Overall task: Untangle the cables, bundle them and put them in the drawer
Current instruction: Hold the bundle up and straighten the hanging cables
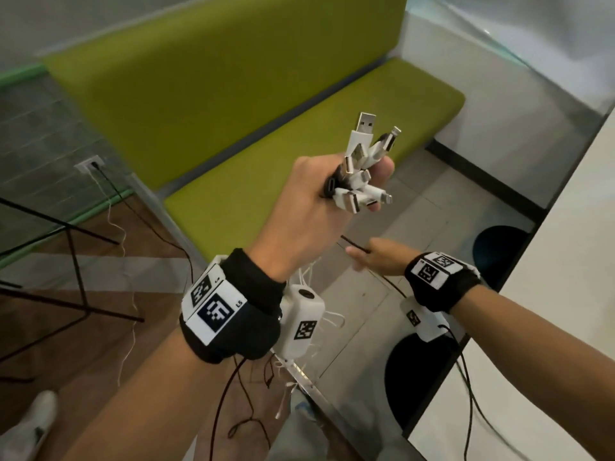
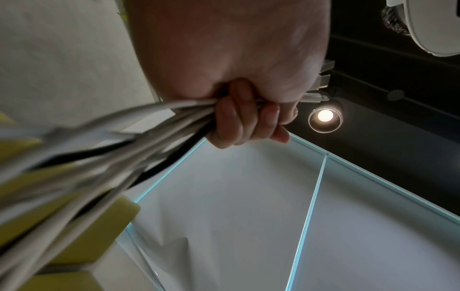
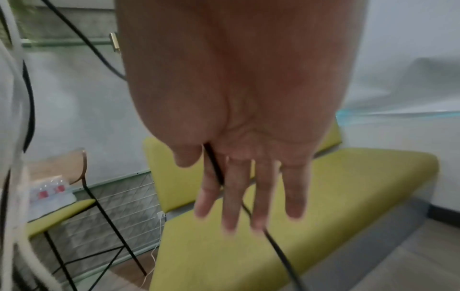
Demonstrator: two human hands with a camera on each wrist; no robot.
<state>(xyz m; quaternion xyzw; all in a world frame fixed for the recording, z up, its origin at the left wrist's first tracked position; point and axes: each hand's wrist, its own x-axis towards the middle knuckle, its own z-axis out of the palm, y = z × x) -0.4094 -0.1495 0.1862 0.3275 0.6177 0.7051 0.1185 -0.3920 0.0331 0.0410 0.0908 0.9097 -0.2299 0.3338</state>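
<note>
My left hand [image 1: 362, 184] is raised in front of me and grips a bundle of cables [image 1: 362, 141], mostly white with a black one, just below their plugs. Several USB and Lightning plugs fan out above the fist. In the left wrist view the fingers [image 2: 239, 122] curl round the cables [image 2: 124, 141], which stream down towards the camera. My right hand [image 1: 359, 257] is lower, fingers straight. A thin black cable [image 1: 354, 245] runs through it. In the right wrist view this black cable [image 3: 281, 254] passes between thumb and index finger, weaves behind the fingers [image 3: 248, 196] and hangs down. No drawer is in view.
A green bench [image 1: 299, 154] stands ahead against the wall. A white tabletop [image 1: 549, 294] runs along the right, with two round black stools [image 1: 499, 247] under it. A black metal frame [image 1: 76, 261] is at the left, and loose wires trail on the floor below my arms.
</note>
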